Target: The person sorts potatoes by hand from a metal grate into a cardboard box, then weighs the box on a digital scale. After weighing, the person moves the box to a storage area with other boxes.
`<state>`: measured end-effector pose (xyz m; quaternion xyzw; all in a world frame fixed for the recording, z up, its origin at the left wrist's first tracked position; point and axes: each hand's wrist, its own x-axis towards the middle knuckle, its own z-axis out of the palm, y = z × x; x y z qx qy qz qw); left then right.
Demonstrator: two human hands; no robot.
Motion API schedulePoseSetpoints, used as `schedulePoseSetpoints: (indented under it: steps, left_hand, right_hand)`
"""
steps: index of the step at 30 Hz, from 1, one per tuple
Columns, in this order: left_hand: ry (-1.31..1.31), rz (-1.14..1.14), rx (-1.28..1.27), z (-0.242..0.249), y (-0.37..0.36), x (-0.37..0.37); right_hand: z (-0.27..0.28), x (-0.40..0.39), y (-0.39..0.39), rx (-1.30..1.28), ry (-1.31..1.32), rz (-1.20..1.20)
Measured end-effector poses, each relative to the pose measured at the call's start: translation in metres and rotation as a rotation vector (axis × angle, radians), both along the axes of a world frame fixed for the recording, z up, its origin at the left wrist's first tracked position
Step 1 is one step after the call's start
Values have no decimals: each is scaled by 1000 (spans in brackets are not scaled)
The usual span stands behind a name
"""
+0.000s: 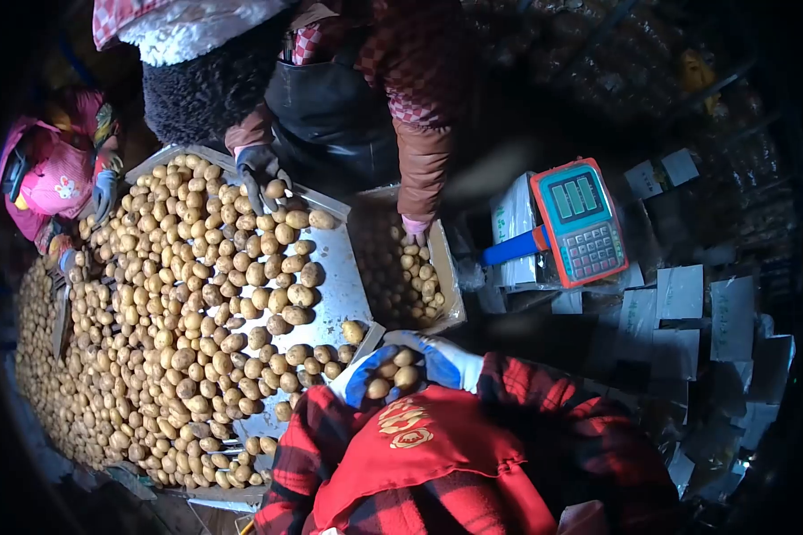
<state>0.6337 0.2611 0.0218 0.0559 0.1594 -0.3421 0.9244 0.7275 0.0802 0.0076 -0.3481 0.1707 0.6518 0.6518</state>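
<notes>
My left hand (354,383), in a blue and white glove, curves round the left side of a small group of potatoes (393,373). From the other side, my right hand (442,361) in a matching glove cups the same potatoes. Both hands are close to my red apron, just beyond the corner of a sorting table (335,254). A large spread of loose potatoes (183,357) covers most of that table. Beyond my hands is an open box (455,299) with potatoes inside. My fingertips are partly hidden by the potatoes and gloves.
Across the table a co-worker's gloved hand (260,174) holds a potato; their other hand (415,230) reaches into the box. Another co-worker (58,178) in pink stands at the far left. A scale display (580,223) and several white cartons (678,294) are at the right.
</notes>
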Motion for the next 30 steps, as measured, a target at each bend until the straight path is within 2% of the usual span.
schedulePoseSetpoints:
  steps: [1, 2, 3, 4, 5, 6, 7, 8, 9, 10, 11, 12, 13, 14, 16, 17, 18, 20, 22, 23, 24, 26, 28, 30]
  left_hand:
    - [6, 16, 222, -41, -3, -6]
    - [-88, -86, -20, -48, 6, 12]
    - [-254, -107, 258, -52, 2, 23]
    - [-560, 46, 621, -57, -8, 27]
    - [-767, 204, 1076, -60, -20, 30]
    - [-872, 219, 1208, -65, -20, 39]
    - [-915, 208, 1220, -66, -22, 49]
    - [-901, 205, 1231, -66, -22, 54]
    - [-849, 204, 1235, -63, -23, 52]
    - [-758, 220, 1207, -58, -19, 44]
    - [-580, 224, 1144, -53, -17, 35]
    - [-282, 184, 908, -33, -14, 34]
    - [51, 202, 686, -13, -11, 34]
    - [-211, 255, 864, -40, -9, 17]
    - [-1136, 560, 1675, -115, 9, -15]
    - [-611, 378, 1390, -80, 16, -25]
    - [-24, 379, 1065, -42, 24, -34]
    - [50, 508, 1314, -63, 39, -62]
    - [180, 566, 1412, -54, 69, -91]
    - [169, 701, 1853, -79, 77, -106]
    - [209, 747, 2064, -70, 96, -116]
    - [356, 745, 2314, -60, 139, -139]
    - [561, 704, 2600, -44, 176, -159]
    - [827, 451, 2677, -39, 208, -177]
  right_hand:
    - [-10, 3, -10, -52, -38, -58]
    - [-17, 7, -18, -101, -74, -109]
    - [-39, 13, -28, -61, -171, -132]
    - [-24, 21, -22, -147, -285, -145]
    - [1, 35, -27, -169, -170, -98]
    - [-25, 44, -30, -99, -167, -190]
    - [-71, 52, -45, -84, -57, -264]
    - [-62, 60, -49, -192, -4, -287]
    - [-92, 67, -52, -170, -94, -313]
    - [-73, 65, -49, -324, -128, -352]
    - [-96, 73, -62, -233, -78, -326]
    - [-122, 76, -72, -236, -189, -341]
    - [-112, 72, -65, -420, -282, -322]
    - [-102, 68, -58, -601, -383, -310]
    - [-114, 60, -44, -598, -566, -191]
    - [-113, 57, -32, -508, -675, -105]
    - [-96, 48, -9, -452, -814, -61]
    - [-64, 30, 37, -240, -990, 36]
    - [-50, 16, 76, -163, -1136, 176]
    - [-44, 9, 94, -157, -1254, 266]
    - [-57, 6, 109, -100, -1440, 366]
    - [-29, -17, 153, 15, -1470, 460]
    - [-37, -32, 191, 81, -1599, 600]
    - [-30, -48, 241, 197, -1755, 707]
